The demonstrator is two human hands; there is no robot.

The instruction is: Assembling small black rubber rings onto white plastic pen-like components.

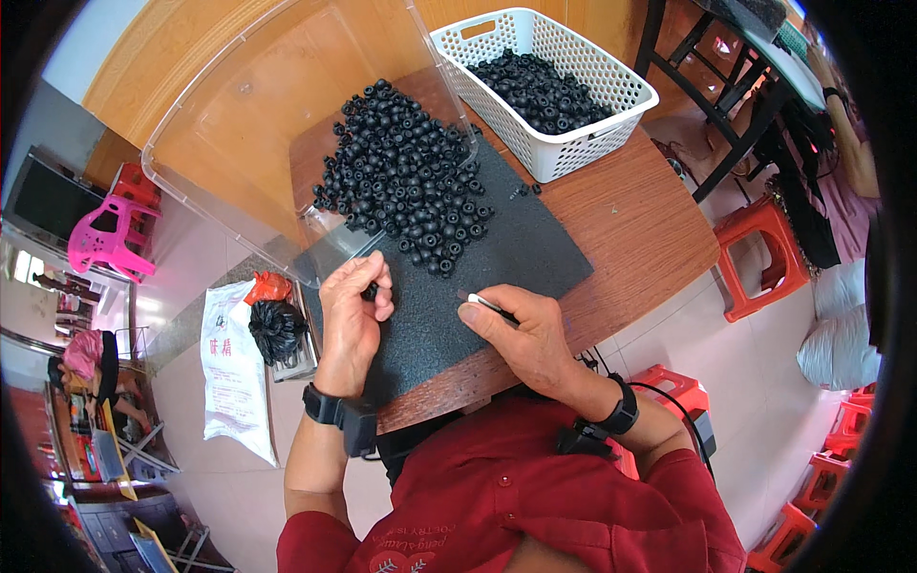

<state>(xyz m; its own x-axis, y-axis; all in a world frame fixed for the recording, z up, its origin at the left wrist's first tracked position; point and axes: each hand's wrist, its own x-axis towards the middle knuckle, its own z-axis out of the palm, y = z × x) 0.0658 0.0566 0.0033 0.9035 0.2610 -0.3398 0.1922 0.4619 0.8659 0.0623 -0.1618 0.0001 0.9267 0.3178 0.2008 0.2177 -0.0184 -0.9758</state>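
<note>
My left hand [351, 310] is closed with its fingertips curled round a small black ring-shaped part [370, 291]. Between the thumb and fingers of my right hand [525, 334] is a small knife [492, 307] with a pale handle, its short blade pointing left toward my left hand. The two hands are apart, above the near part of a dark grey mat [535, 244]. Just beyond them lies a heap of black round parts with holes [401, 181]. The heap reaches back into a clear plastic bin [215, 222] at the left.
A white perforated basket [587, 143] full of similar black parts stands at the table's far right. The wooden table [630, 229] has a rounded right edge. On the floor are a white sack [229, 382], a black bag [277, 331] and a red stool [759, 253]. Another person's arm [850, 143] shows at upper right.
</note>
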